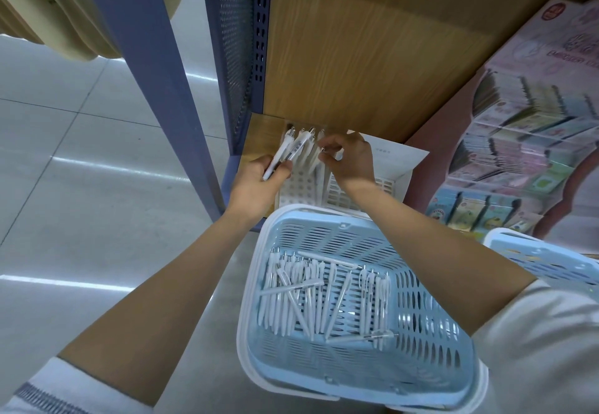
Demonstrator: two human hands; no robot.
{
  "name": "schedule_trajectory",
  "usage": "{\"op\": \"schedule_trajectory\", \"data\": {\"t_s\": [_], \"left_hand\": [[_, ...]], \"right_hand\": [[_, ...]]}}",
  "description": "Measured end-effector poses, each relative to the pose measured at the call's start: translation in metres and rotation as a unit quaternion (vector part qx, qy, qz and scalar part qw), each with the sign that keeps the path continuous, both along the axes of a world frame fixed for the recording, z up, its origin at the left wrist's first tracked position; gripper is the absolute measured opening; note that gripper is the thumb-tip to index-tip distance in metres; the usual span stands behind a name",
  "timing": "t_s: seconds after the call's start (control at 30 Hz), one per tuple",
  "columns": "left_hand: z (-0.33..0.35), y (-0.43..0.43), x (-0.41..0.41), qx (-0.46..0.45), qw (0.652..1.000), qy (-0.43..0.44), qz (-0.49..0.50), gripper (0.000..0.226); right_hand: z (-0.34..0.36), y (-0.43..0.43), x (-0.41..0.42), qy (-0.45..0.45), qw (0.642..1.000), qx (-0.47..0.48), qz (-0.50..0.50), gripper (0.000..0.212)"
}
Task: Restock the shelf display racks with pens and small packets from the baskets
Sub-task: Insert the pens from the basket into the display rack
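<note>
A white pen rack (299, 186) with a grid of holes stands on the wooden shelf, and a few white pens (312, 154) stand in its back rows. My left hand (259, 180) grips a small bunch of white pens (285, 151) just left of the rack. My right hand (348, 160) pinches one pen over the rack's back row. Below my arms a light blue basket (421, 365) holds several loose white pens (324, 297).
A blue metal upright (155, 66) and perforated side panel (236, 40) bound the shelf on the left. A pink display of small packets (518, 154) stands to the right. A second blue basket (544, 258) sits at the right edge. Grey tiled floor (81, 154) lies to the left.
</note>
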State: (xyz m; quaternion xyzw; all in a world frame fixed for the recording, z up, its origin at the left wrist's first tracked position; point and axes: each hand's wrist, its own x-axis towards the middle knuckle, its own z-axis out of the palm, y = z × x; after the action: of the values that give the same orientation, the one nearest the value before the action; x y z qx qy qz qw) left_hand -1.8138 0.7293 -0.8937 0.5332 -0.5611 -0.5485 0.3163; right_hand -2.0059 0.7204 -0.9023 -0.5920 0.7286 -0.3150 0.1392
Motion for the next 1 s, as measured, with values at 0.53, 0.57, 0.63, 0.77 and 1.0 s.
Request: {"op": "schedule_trajectory", "data": {"t_s": [0.53,0.57,0.63,0.77,1.0], "left_hand": [[0.014,0.003,-0.005,-0.014,0.998,0.051,-0.041,0.012],[0.016,0.003,-0.005,-0.003,0.998,0.055,-0.042,0.011],[0.018,0.003,-0.003,0.023,0.997,0.057,-0.037,0.019],[0.010,0.002,0.002,0.029,0.999,0.019,-0.004,0.025],[0.008,0.007,0.003,0.009,0.999,0.023,-0.045,0.026]], "right_hand": [[0.057,0.011,0.020,-0.448,0.891,0.078,0.010,0.007],[0.060,0.010,0.016,-0.453,0.889,0.067,0.000,0.008],[0.065,0.006,0.004,-0.456,0.890,0.015,-0.030,0.009],[0.058,0.003,-0.015,-0.365,0.929,-0.024,-0.063,0.007],[0.021,0.011,0.010,-0.132,0.991,0.012,-0.023,0.022]]}}
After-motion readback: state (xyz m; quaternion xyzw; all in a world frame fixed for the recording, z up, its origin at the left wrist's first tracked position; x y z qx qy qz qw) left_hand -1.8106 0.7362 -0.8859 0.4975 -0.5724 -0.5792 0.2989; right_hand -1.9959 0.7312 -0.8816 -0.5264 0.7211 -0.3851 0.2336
